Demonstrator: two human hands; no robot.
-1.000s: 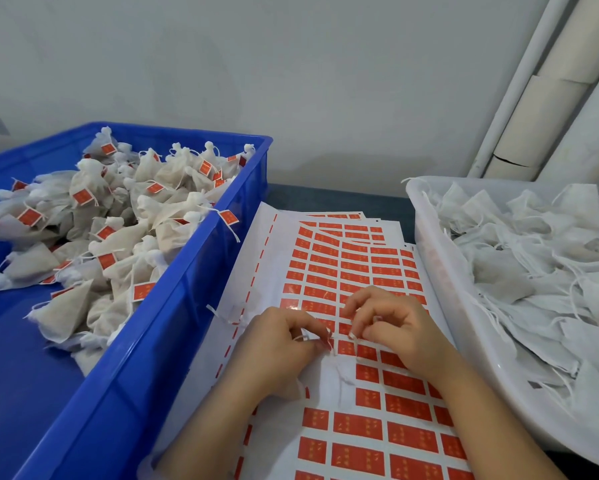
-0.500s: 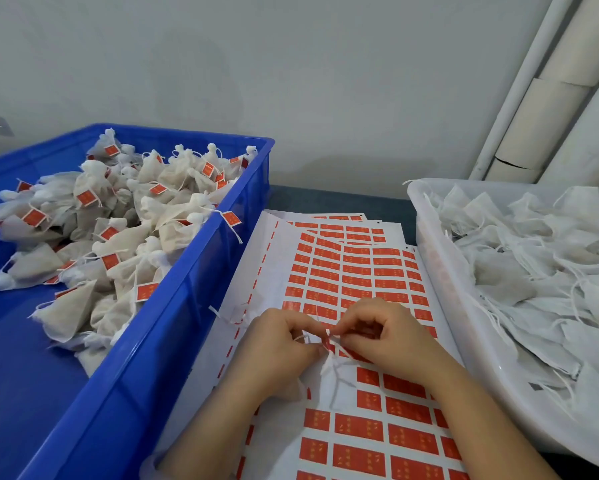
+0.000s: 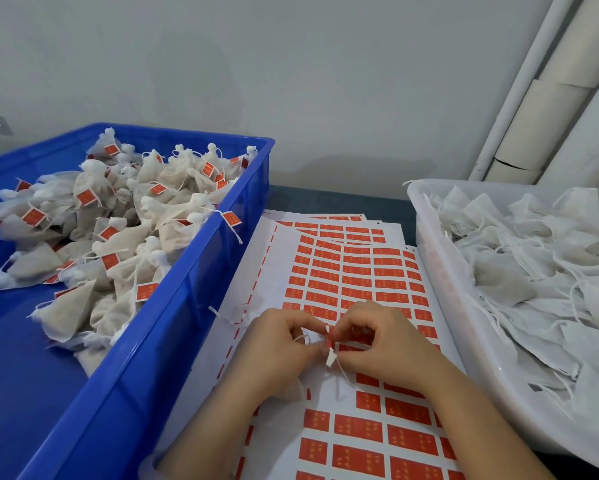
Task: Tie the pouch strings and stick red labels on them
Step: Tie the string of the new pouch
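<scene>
Both hands meet over the sheet of red labels point(image 3: 353, 271) in the middle. My left hand point(image 3: 273, 351) pinches the white string point(image 3: 299, 338) of a pouch; the pouch point(image 3: 292, 393) itself is mostly hidden under that hand. My right hand point(image 3: 381, 344) pinches a red label point(image 3: 329, 342) folded around the string, with its white underside showing below the fingertips. The string's loose ends point(image 3: 343, 370) trail down onto the sheet.
A blue crate point(image 3: 173, 327) on the left holds several tied pouches with red labels point(image 3: 118, 230). A translucent white bin point(image 3: 440, 271) on the right holds several untied pouches point(image 3: 533, 265). More label sheets point(image 3: 343, 223) lie behind. White pipes point(image 3: 533, 81) run up the wall at right.
My right hand has come off the sheet with a peeled label and closed in on the left hand's string. The label now sits folded on the string.
</scene>
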